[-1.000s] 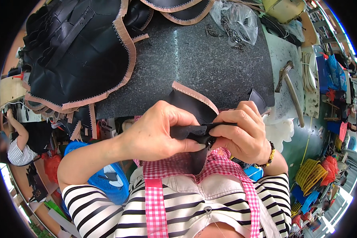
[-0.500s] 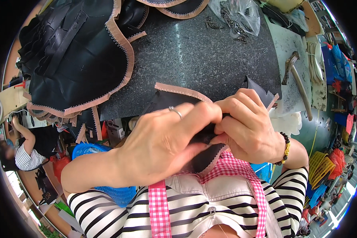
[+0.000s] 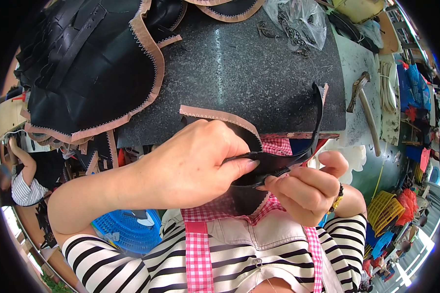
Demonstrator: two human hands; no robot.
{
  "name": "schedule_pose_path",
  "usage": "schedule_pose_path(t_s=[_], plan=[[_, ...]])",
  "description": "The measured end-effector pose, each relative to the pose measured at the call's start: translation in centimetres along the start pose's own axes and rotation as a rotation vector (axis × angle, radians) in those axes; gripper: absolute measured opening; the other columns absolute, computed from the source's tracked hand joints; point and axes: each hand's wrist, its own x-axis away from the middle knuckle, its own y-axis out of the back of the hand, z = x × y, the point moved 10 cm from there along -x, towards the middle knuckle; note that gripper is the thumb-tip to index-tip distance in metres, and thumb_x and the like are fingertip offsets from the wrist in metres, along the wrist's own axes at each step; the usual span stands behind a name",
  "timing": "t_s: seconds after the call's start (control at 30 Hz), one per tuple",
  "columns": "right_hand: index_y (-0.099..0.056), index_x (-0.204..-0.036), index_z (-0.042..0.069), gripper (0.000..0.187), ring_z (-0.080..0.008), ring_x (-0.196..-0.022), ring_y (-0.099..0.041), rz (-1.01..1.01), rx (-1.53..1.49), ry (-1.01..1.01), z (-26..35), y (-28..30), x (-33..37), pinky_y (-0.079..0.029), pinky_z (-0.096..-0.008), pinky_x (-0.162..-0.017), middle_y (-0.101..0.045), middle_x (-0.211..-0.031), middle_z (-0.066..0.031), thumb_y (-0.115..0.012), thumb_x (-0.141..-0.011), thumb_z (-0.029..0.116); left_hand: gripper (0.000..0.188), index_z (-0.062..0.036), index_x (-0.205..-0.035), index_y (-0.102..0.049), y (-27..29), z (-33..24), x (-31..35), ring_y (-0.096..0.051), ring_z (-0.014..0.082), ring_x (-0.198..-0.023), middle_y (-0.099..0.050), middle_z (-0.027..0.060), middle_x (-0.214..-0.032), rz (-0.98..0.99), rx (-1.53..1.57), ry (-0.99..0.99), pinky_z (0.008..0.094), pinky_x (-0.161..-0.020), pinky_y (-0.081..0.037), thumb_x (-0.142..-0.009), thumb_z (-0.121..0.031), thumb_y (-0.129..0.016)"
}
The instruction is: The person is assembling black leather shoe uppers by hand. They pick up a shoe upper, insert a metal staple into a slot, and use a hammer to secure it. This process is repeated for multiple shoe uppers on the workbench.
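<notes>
Fingers (image 3: 241, 169): black leather (image 3: 281, 160) pinched by left hand (image 3: 198, 163), right hand (image 3: 305, 193) | Judged step: worked between fingertips | Next: firm pinch required

Panels (image 3: 102, 83) lie piled on the left of the table (image 3: 244, 73), a bag (image 3: 305, 24) far right, a hammer (image 3: 368, 117) nearer, farther right; a piece (image 3: 276, 160) spans left hand (image 3: 205, 166) to right hand (image 3: 308, 190).

A hammer (image 3: 368, 116) with a brownish wooden handle lies on a pale grey flat surface (image 3: 356, 128); at far right, a yellow plastic lattice basket (image 3: 382, 213) sits beside a crumpled red plastic bag (image 3: 407, 202).
</notes>
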Motion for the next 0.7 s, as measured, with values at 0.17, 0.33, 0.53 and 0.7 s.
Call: schedule_pose_path(t_s=[0.17, 0.33, 0.53, 0.7], plan=[[-0.066, -0.066, 0.010, 0.027, -0.0171, -0.084, -0.058, 0.000, -0.026, 0.013, 0.0, 0.1, -0.1, -0.037, -0.0414, -0.073, -0.064, -0.091, 0.0011, -0.063, -0.043, 0.022, 0.022, 0.0013, -0.081, -0.065, -0.2, 0.5, 0.3, -0.041, 0.0012, -0.054, -0.049, -0.0042, -0.057, -0.043, 0.062, -0.049, 0.0224, -0.047, -0.035, -0.096, -0.015, -0.059], [-0.064, -0.065, 0.006, 0.024, -0.0188, -0.077, -0.059, 0.112, -0.102, -0.125, -1.6, -0.6, -1.3, -0.038, -0.0406, -0.073, -0.065, -0.088, -0.0040, -0.065, -0.045, 0.018, 0.019, 0.0005, -0.083, -0.067, -0.1, 0.8, 0.6, -0.042, 0.0006, -0.055, -0.050, -0.0050, -0.058, -0.078, 0.139, -0.049, 0.0214, -0.048, -0.035, -0.095, -0.014, -0.060], [-0.065, -0.064, 0.007, 0.022, -0.0179, -0.077, -0.059, 0.051, -0.071, -0.131, -1.1, -0.3, -1.0, -0.039, -0.0406, -0.074, -0.065, -0.087, -0.0029, -0.065, -0.045, 0.018, 0.019, 0.0016, -0.088, -0.069, -0.7, 1.6, 0.4, -0.048, 0.0010, -0.062, -0.059, -0.0040, -0.067, 0.023, 0.265, 0.058, 0.0198, -0.055, -0.041, -0.094, -0.015, -0.062], [-0.066, -0.064, 0.009, 0.022, -0.0168, -0.078, -0.058, -0.011, -0.045, -0.048, -0.3, 0.0, -0.4, -0.039, -0.0401, -0.073, -0.064, -0.086, -0.0009, -0.066, -0.044, 0.019, 0.022, 0.0030, -0.093, -0.069, -2.1, 3.7, -0.5, -0.056, 0.0032, -0.078, -0.066, -0.0014, -0.084, 0.073, 0.510, 0.039, 0.0214, -0.071, -0.048, -0.094, -0.018, -0.064]])
